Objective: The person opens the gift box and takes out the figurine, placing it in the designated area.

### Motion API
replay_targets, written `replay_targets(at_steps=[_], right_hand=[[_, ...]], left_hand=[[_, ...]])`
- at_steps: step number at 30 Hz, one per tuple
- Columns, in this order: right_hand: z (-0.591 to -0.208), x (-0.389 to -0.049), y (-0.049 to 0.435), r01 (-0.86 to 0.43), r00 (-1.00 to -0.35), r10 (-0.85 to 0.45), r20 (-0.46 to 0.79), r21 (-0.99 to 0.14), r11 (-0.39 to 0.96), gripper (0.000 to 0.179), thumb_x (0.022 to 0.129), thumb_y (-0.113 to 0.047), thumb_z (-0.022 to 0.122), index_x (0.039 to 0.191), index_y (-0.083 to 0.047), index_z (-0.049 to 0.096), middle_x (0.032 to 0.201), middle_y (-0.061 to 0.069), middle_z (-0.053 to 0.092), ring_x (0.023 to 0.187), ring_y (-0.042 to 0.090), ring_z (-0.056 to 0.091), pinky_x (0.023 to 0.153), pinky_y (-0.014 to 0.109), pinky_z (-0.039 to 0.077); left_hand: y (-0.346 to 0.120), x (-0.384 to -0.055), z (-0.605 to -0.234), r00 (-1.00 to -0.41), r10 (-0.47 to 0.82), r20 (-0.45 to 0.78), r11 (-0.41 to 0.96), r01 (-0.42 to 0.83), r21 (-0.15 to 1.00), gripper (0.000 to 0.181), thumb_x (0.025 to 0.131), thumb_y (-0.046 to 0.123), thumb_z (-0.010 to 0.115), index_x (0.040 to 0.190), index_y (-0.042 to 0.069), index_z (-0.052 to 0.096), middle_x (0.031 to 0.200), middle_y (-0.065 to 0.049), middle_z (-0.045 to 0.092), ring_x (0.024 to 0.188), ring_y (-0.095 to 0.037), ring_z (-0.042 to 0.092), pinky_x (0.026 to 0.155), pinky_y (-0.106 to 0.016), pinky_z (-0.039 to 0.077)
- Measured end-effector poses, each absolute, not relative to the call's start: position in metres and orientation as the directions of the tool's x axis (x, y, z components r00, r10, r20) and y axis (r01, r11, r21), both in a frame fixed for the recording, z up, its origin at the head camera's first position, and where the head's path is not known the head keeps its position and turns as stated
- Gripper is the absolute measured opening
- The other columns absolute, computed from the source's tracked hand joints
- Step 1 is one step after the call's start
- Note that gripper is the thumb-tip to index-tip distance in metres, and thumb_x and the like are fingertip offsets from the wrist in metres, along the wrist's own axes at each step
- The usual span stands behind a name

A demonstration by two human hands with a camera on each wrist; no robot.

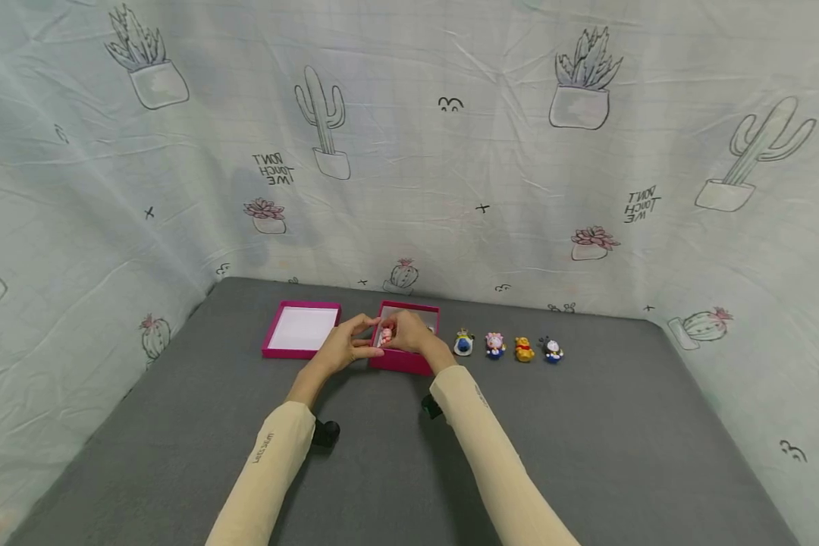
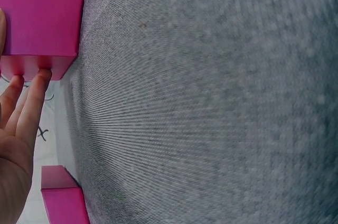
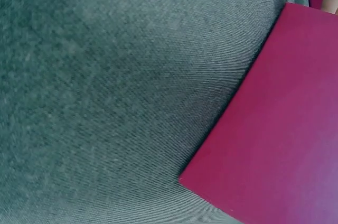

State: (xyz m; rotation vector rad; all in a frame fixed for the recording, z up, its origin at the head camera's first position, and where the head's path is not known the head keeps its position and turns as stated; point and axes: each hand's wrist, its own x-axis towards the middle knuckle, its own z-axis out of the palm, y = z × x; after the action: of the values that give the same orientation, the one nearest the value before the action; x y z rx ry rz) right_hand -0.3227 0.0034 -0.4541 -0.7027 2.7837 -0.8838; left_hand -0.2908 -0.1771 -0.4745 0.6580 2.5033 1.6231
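Observation:
In the head view a magenta box [image 1: 401, 361] stands uncovered at the table's middle. My left hand [image 1: 337, 349] holds it at the left end; in the left wrist view fingertips [image 2: 44, 73] press the side wall while the thumb lies against the front. My right hand [image 1: 409, 332] reaches over the box with bent fingers and pinches a small pink figurine [image 1: 386, 334] inside its left part. The hand covers much of the box's inside. The right wrist view shows mainly the box's front wall [image 3: 274, 123].
Left of the box lies its magenta lid [image 1: 305, 329], white inside facing up. To the right stand a blue-and-white figurine [image 1: 463, 343], a pink-headed figurine [image 1: 494, 346], a yellow bear figurine [image 1: 524, 349] and another blue-and-white figurine [image 1: 553, 350]. A patterned curtain [image 1: 450, 167] hangs behind the grey table.

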Motion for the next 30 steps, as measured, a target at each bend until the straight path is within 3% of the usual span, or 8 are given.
replay_targets(at_steps=[11,19,30], right_hand=[[-0.4527,-0.3221,0.0041,-0.384,-0.900,-0.432,0.050,-0.558,0.735,0.042,0.076,-0.012,0.082,0.112,0.002,0.065,0.095,0.010,0.066,0.080,0.017,0.059,0.069,0.026,0.052],[-0.4490,-0.3237,0.0063,-0.366,-0.917,-0.392,0.076,-0.553,0.749,0.052,0.072,-0.011,0.085,0.118,-0.001,0.064,0.097,0.009,0.067,0.083,0.019,0.058,0.076,0.031,0.052],[-0.4455,-0.3227,0.0104,-0.384,-0.906,-0.408,0.108,-0.614,0.690,0.054,0.071,-0.019,0.087,0.118,-0.001,0.066,0.096,0.008,0.071,0.083,0.016,0.065,0.070,0.023,0.054]], left_hand=[[-0.1751,-0.2881,-0.4709,-0.908,0.391,0.152,0.352,0.300,0.887,0.044,0.079,0.005,0.076,0.117,0.001,0.055,0.144,-0.016,0.045,0.121,-0.041,0.052,0.088,-0.045,0.053],[-0.1757,-0.2889,-0.4708,-0.918,0.375,0.132,0.360,0.275,0.892,0.042,0.078,0.004,0.076,0.116,0.003,0.056,0.144,-0.013,0.045,0.118,-0.040,0.055,0.088,-0.045,0.053],[-0.1752,-0.2892,-0.4696,-0.922,0.369,0.118,0.359,0.258,0.897,0.042,0.078,0.006,0.077,0.115,0.004,0.057,0.144,-0.012,0.046,0.119,-0.039,0.054,0.089,-0.045,0.052]])
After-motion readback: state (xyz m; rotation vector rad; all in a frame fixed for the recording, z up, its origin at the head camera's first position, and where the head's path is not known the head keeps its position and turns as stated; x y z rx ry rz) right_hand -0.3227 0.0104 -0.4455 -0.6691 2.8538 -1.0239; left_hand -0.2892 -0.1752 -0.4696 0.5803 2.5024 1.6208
